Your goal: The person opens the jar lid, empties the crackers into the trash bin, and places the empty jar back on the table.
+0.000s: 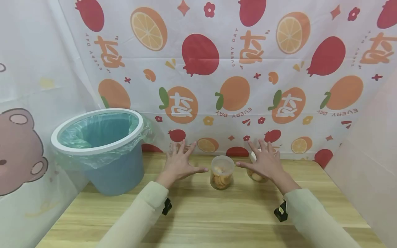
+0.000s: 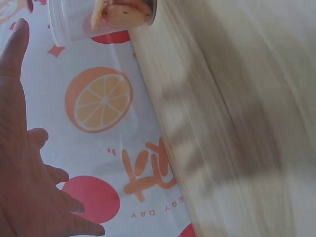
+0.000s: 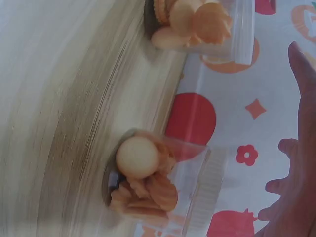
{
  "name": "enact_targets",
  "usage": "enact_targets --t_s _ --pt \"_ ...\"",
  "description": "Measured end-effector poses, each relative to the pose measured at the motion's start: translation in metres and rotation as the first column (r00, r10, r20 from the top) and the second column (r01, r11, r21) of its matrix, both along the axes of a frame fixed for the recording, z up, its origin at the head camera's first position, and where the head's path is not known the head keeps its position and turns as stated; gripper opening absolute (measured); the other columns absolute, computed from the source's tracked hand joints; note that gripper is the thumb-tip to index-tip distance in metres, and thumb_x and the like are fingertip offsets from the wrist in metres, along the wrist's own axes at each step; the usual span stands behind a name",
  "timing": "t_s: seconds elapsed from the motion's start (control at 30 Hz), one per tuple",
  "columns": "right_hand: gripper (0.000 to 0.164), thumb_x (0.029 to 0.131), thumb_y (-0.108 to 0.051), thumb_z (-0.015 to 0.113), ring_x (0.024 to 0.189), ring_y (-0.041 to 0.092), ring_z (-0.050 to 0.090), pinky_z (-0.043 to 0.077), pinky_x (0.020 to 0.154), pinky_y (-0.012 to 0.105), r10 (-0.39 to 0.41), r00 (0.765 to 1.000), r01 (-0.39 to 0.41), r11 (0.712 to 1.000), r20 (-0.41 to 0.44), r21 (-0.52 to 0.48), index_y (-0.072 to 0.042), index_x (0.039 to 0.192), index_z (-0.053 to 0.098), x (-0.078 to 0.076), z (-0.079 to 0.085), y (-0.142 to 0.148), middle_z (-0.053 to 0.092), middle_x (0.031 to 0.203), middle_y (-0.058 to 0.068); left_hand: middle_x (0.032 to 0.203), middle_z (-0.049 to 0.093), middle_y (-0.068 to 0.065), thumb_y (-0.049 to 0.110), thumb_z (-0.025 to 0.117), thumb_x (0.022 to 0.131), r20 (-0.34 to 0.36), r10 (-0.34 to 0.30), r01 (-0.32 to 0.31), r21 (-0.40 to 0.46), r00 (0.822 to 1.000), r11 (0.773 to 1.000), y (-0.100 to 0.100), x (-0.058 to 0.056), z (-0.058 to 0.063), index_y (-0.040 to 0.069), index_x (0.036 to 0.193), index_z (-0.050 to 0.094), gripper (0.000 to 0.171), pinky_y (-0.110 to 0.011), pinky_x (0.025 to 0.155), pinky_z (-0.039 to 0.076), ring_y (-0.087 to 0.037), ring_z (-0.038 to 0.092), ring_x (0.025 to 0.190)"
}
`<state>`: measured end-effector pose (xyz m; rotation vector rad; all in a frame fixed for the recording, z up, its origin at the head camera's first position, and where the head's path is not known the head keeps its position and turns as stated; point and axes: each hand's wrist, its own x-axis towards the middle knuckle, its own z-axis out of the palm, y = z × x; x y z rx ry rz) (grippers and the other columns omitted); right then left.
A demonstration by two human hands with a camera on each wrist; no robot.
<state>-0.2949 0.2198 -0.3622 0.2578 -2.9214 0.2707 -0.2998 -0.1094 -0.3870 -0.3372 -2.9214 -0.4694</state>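
Note:
A clear plastic jar of cookies (image 1: 221, 175) stands upright on the wooden table between my two hands. My left hand (image 1: 178, 166) hovers to its left, fingers spread, the thumb tip near the jar but apart. On the other side, my right hand (image 1: 266, 163) is held with fingers spread and its thumb pointing at the same jar. Partly hidden behind that hand is a second cookie jar (image 1: 256, 176) with a pale lid; the right wrist view shows the ribbed lid (image 3: 205, 190) on it. Neither hand holds anything.
A blue bin (image 1: 116, 175) with a white rim and green liner bag stands at the table's left. A fruit-print cloth (image 1: 200, 53) hangs along the back edge of the wooden table (image 1: 214, 217). Pale cloths hang on both sides.

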Motion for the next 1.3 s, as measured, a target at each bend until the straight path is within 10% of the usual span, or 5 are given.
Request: enact_targets --t_s 0.37,0.77,1.07,1.3 --pt "0.100 0.074 -0.064 0.079 0.152 0.048 0.018 0.020 0.113 0.078 0.191 0.964 -0.228 0.952 -0.187 -0.204 -0.025 0.157 0.039 0.010 -0.014 -0.005 0.029 0.165 0.018 0.163 0.036 -0.014 0.074 0.077 0.069 -0.146 -0.135 0.157 0.157 0.980 0.975 0.013 0.004 -0.012 0.018 0.161 0.029 0.117 -0.067 0.119 0.025 -0.040 0.026 0.154" --pt "0.102 0.076 -0.041 0.087 0.150 0.039 0.033 0.036 0.113 0.066 0.331 0.924 -0.381 0.748 -0.193 -0.543 -0.024 0.159 0.031 0.017 -0.044 -0.037 0.033 0.164 0.012 0.160 0.040 -0.017 0.041 0.087 0.077 -0.138 -0.230 0.268 0.548 0.963 0.792 0.038 0.006 -0.038 0.013 0.157 0.036 0.099 -0.060 0.117 0.034 -0.038 0.036 0.149" --pt "0.111 0.078 -0.028 0.088 0.152 0.043 0.028 0.033 0.117 0.061 0.299 0.947 -0.276 0.573 -0.117 -0.772 -0.016 0.163 0.018 0.012 -0.083 -0.042 0.028 0.166 0.018 0.160 0.042 -0.011 0.034 0.086 0.079 -0.127 -0.228 0.254 0.661 0.965 0.706 0.045 0.000 -0.054 0.011 0.157 0.037 0.095 -0.062 0.119 0.030 -0.036 0.033 0.151" --pt "0.111 0.079 -0.020 0.087 0.151 0.046 0.026 0.031 0.118 0.059 0.312 0.947 -0.223 0.471 -0.075 -0.854 -0.009 0.163 0.015 0.003 -0.103 -0.044 0.024 0.164 0.026 0.162 0.038 -0.013 0.036 0.085 0.079 -0.113 -0.274 0.278 0.662 0.955 0.696 0.049 -0.004 -0.061 0.011 0.158 0.033 0.098 -0.060 0.118 0.031 -0.036 0.034 0.151"
